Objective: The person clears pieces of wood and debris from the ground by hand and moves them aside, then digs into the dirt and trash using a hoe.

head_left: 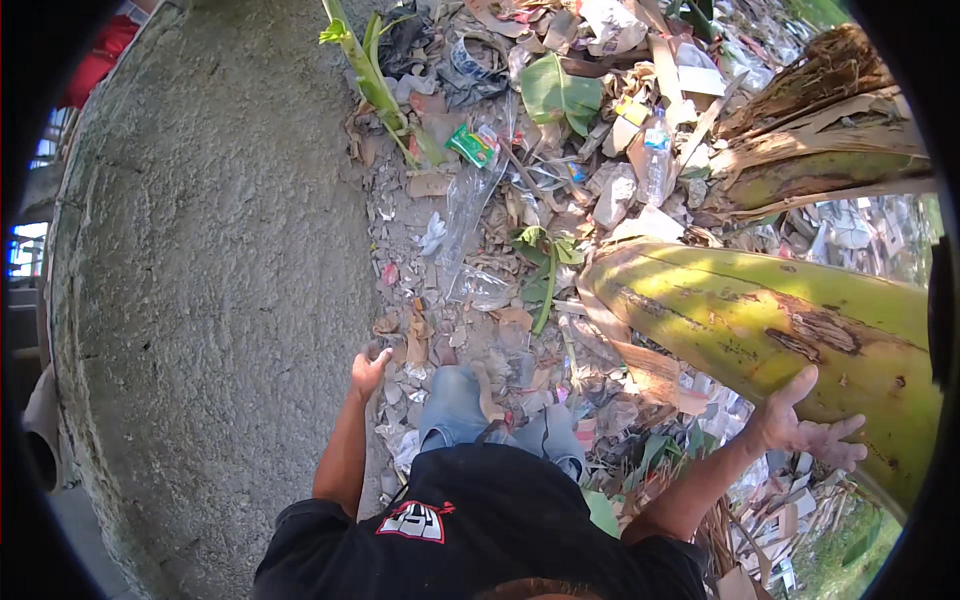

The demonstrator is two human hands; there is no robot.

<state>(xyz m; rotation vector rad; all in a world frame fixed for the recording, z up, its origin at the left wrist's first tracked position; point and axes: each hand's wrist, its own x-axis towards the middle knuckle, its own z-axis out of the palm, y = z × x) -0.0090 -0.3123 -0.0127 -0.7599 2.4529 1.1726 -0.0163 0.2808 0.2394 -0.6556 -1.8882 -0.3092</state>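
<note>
My left hand (pixel 368 370) is loosely curled and empty, right beside a rough grey concrete wall (pixel 210 260). My right hand (pixel 805 430) is spread with fingers apart, pressed against or just touching a thick green banana trunk (pixel 760 320) that leans across on my right. My legs in blue jeans (pixel 460 410) stand on littered ground between the wall and the trunk.
The ground ahead is strewn with litter: a clear plastic bottle (pixel 655 150), a green wrapper (pixel 470 145), plastic sheets, dry leaves and broken rubble. A second, brown dried banana stem (pixel 830 130) lies at the upper right. A young green shoot (pixel 372 80) grows along the wall.
</note>
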